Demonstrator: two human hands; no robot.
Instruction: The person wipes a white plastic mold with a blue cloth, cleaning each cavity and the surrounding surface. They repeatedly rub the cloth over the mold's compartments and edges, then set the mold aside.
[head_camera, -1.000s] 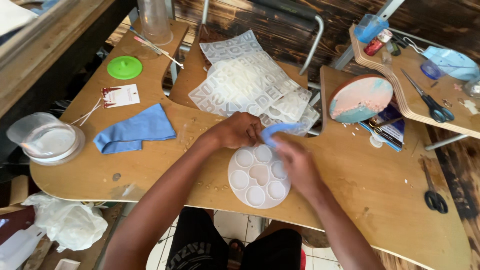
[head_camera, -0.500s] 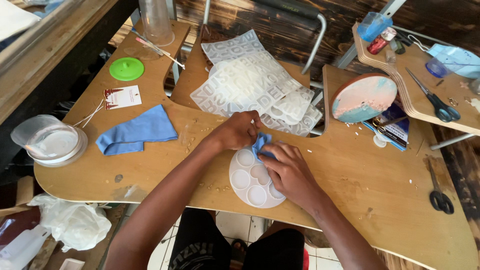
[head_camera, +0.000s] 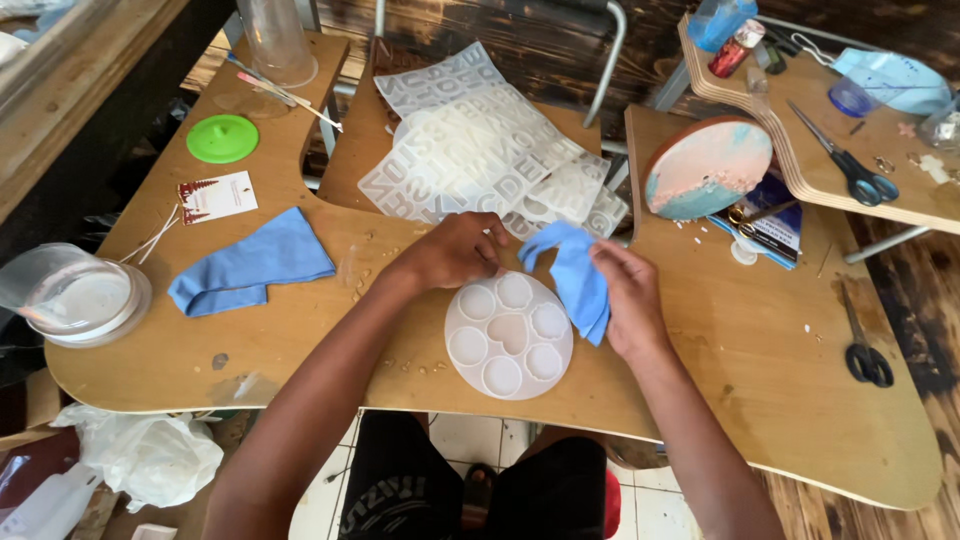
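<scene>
Blue cloth (head_camera: 572, 278) now lifted off the round white mould (head_camera: 508, 333), up at its two o'clock. Right hand (head_camera: 622, 300) fingers clenched on the cloth; left hand (head_camera: 455, 250) pinning the mould's twelve o'clock rim to the worktop (head_camera: 760, 350). Wells exposed again.

A curved wooden table (head_camera: 700, 360) carries a white round mould with 7 wells (head_camera: 508, 334), a folded blue cloth (head_camera: 250, 263), a green lid (head_camera: 222, 138), a white card (head_camera: 217, 196), clear letter moulds (head_camera: 480, 150), black scissors (head_camera: 866, 355) and a lidded plastic tub (head_camera: 75, 297)
</scene>
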